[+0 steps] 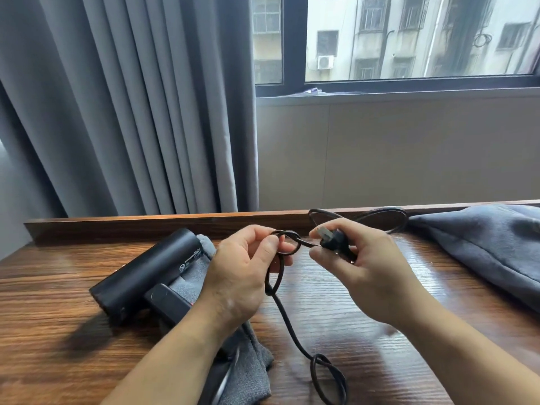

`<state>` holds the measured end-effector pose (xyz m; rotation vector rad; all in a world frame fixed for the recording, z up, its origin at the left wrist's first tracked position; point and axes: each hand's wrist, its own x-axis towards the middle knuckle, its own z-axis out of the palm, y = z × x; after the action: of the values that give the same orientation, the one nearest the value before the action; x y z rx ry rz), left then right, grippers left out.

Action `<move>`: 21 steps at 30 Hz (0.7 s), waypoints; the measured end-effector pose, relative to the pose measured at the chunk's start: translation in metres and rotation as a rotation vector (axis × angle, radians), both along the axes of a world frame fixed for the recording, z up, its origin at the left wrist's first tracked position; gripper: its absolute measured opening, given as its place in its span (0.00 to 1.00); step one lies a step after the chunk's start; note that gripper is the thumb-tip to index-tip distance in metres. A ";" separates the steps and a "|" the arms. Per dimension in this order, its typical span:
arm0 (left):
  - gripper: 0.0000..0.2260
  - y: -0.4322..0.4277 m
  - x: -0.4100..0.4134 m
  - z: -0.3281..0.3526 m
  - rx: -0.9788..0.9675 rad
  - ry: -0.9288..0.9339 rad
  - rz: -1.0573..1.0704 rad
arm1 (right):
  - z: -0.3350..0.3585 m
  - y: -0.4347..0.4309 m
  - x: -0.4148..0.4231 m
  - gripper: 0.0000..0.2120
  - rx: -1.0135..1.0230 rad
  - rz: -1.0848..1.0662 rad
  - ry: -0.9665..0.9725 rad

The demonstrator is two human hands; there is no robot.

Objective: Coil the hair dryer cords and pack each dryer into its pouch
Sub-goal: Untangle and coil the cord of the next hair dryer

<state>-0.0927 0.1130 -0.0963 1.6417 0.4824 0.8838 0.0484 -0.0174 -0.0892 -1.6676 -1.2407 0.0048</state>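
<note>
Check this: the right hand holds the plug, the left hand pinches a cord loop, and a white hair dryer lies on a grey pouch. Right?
Wrong colour: the head view shows a black hair dryer lying on the grey pouch. The right hand holds the plug, the left hand pinches a cord loop.

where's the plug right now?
Head view, centre-right: the plug is pinched in the right hand above the wooden table, just right of the cord loop that the left hand holds.
</note>
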 end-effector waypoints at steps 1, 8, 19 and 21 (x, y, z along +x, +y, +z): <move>0.08 0.000 -0.001 0.000 0.014 0.002 -0.014 | 0.000 0.001 -0.001 0.04 0.008 0.014 0.038; 0.03 -0.008 -0.003 0.002 -0.039 0.015 -0.118 | 0.002 0.005 -0.010 0.06 0.051 0.202 0.272; 0.06 -0.009 0.010 0.003 -0.446 -0.167 -0.060 | 0.007 0.009 -0.016 0.09 0.097 0.272 0.857; 0.05 -0.006 0.009 0.002 -0.405 -0.140 -0.117 | 0.007 0.010 -0.013 0.10 0.137 0.209 0.910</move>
<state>-0.0840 0.1065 -0.0938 1.2177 0.4306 0.7513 0.0359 -0.0078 -0.0823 -1.1696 -0.6756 0.7112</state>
